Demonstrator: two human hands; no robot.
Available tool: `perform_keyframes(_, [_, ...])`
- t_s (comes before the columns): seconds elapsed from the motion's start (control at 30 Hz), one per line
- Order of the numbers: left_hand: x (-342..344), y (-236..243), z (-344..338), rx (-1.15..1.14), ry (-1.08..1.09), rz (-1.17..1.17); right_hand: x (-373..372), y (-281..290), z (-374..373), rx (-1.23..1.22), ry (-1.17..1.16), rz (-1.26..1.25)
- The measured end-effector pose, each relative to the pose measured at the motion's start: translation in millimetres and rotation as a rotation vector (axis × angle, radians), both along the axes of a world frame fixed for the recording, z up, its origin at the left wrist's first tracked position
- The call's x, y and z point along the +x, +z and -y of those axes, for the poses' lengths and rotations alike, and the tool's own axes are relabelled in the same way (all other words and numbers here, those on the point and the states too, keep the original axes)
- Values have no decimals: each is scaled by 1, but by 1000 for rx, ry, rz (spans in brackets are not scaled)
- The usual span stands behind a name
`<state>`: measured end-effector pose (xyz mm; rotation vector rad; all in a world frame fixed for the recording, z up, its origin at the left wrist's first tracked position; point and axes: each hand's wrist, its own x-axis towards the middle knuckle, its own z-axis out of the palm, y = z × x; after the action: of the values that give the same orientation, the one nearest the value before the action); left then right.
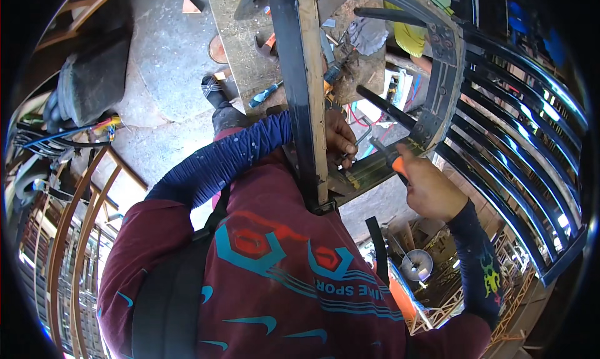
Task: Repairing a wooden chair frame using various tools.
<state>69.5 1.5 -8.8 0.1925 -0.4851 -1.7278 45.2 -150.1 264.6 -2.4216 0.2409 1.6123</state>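
My left hand (339,136), reaching past the upright dark wooden member (290,59), is closed on a small bent metal rod (364,136), perhaps a hex key. My right hand (431,182) grips a hammer (398,164) with an orange-and-black handle, its head beside the rod. Both hands are at the lower inside corner of a dark wooden chair-like frame, which has a curved piece (449,77) with metal plates and bolts and a glossy black slatted section (512,121) at the right. Whether the hammer touches the rod I cannot tell.
A worn board (234,46) on the concrete floor (156,52) carries a blue screwdriver (262,95), a second hammer (267,46) and a grey rag (369,34). A co-worker in yellow (409,34) is at the upper right. Hoses (69,140) and wooden frames (87,209) stand at left.
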Motion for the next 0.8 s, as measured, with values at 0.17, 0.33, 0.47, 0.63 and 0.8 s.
perform_keyframes(0.17, [10, 4, -2, -36, 0, 136, 23, -8, -21, -50, 93, -54])
perform_keyframes(0.33, [6, 0, 2, -60, 13, 125, 32, -21, -29, -149, 83, -165])
perform_keyframes(0.47, [8, 3, 0, -30, 12, 147, 30, -22, -33, -159, 76, -133])
perform_keyframes(0.63, [17, 14, -1, 3, -72, 214, 8, -25, -24, -124, 154, 96])
perform_keyframes(0.8, [8, 6, 1, -51, 30, 70, 15, -24, -31, -196, 26, -27])
